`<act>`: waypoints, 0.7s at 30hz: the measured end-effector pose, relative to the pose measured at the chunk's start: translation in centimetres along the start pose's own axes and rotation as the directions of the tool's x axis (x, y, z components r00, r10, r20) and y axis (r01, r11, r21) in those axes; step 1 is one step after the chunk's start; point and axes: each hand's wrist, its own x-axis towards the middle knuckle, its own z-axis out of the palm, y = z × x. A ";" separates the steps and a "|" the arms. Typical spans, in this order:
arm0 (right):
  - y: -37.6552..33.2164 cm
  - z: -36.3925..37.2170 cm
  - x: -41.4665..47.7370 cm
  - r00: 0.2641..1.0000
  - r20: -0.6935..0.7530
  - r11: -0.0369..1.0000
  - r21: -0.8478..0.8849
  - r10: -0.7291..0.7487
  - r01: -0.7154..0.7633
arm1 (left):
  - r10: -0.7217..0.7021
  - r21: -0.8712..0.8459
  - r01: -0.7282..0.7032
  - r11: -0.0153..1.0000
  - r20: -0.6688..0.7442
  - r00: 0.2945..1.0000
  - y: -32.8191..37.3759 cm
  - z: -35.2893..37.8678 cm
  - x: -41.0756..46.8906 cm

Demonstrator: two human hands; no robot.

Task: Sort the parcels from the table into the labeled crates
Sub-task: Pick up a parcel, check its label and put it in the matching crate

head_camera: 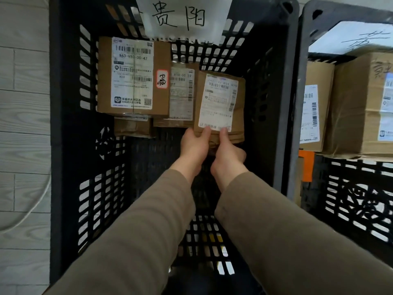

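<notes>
I look down into a black slatted crate (274, 86) with a handwritten paper label (182, 18) on its far rim. Both hands reach inside it. My left hand (194, 145) and my right hand (228, 152) hold the near edge of a small brown parcel (220, 103) with a white shipping label, thumbs on top. The parcel is at the right of the parcels lying in the crate: a large brown box (133, 75) with a red-edged sticker, a taped parcel (182, 94) beside it, and a smaller box (133, 126) beneath.
A second black crate (350, 201) stands to the right with its own paper label (357, 37) and holds two brown cartons (359, 107). An orange patch (306, 167) shows between the crates. Pale wood-pattern floor (23, 103) and a white cable (32, 209) lie on the left.
</notes>
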 end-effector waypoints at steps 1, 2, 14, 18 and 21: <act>-0.3 0.4 0.2 1.000 0.012 1.000 0.019 0.006 -0.006 | -0.020 -0.014 0.019 1.000 -0.035 0.999 0.2 0.4 0.3; -0.6 0.9 0.5 1.000 0.029 0.999 0.032 0.009 -0.010 | -0.052 -0.043 0.049 0.998 -0.072 0.996 0.5 0.7 0.5; -1.0 4.9 4.6 1.000 0.023 0.998 -0.068 0.014 -0.012 | -0.260 -0.498 0.235 0.835 0.019 0.965 1.0 1.3 4.3; -0.6 5.6 6.0 0.999 0.025 0.996 -0.071 0.048 -0.046 | -0.284 -0.498 0.241 0.833 -0.010 0.959 0.5 1.6 5.6; -0.5 5.4 6.3 0.999 0.028 0.999 -0.039 0.026 -0.025 | -0.254 -0.518 0.223 0.826 0.012 0.967 -0.2 1.6 6.3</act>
